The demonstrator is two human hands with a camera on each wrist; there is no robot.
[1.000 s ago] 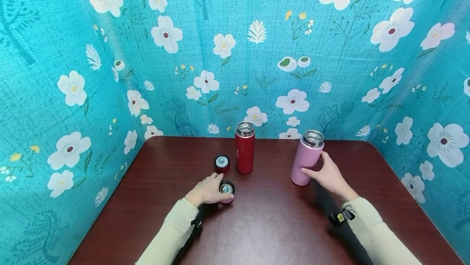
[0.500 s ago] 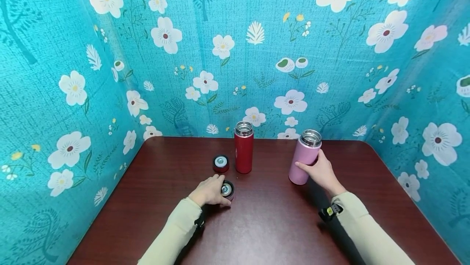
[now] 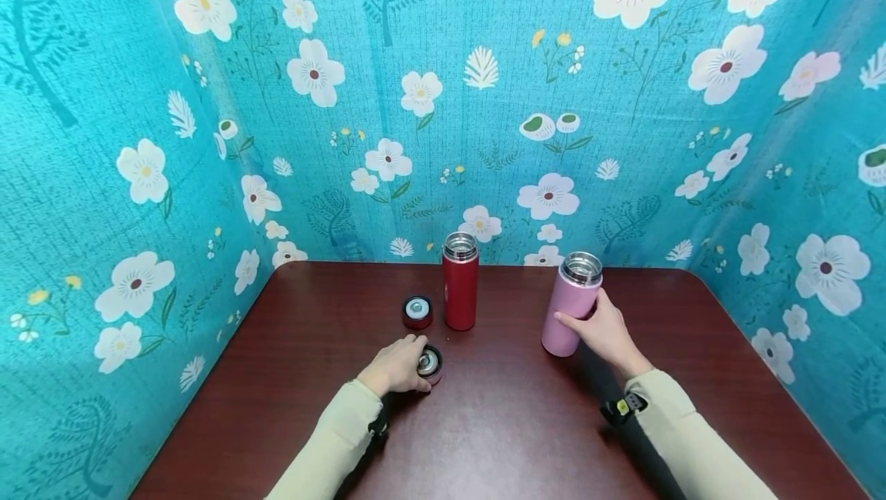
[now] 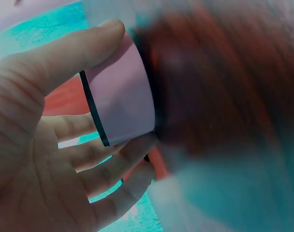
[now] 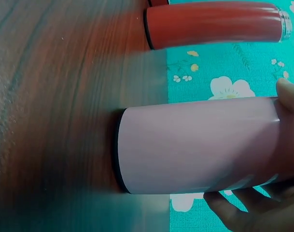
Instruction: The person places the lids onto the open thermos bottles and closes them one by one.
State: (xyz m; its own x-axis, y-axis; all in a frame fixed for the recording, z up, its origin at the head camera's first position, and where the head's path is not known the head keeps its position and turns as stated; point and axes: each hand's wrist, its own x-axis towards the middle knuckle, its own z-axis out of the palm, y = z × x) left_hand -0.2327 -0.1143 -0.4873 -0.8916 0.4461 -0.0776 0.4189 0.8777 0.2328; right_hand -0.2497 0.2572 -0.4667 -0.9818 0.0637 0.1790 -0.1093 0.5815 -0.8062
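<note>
My left hand grips a pink bottle lid by its side, thumb on one side and fingers on the other. In the head view the lid's round inner face points up, just above the table. My right hand holds a pink thermos bottle around its side, the thumb across the front. That bottle is uncapped, its steel mouth showing, and it leans slightly to the right. In the right wrist view its dark base is close to the tabletop.
An uncapped red thermos bottle stands upright at the back middle of the dark wooden table. Left of it lies a red lid, inner side up. A blue flowered cloth hangs behind and along both sides.
My right hand and the pink bottle have moved slightly left. The left hand's fingers have settled around the pink lid, which has tipped a little. The red bottle and red lid stay put.
</note>
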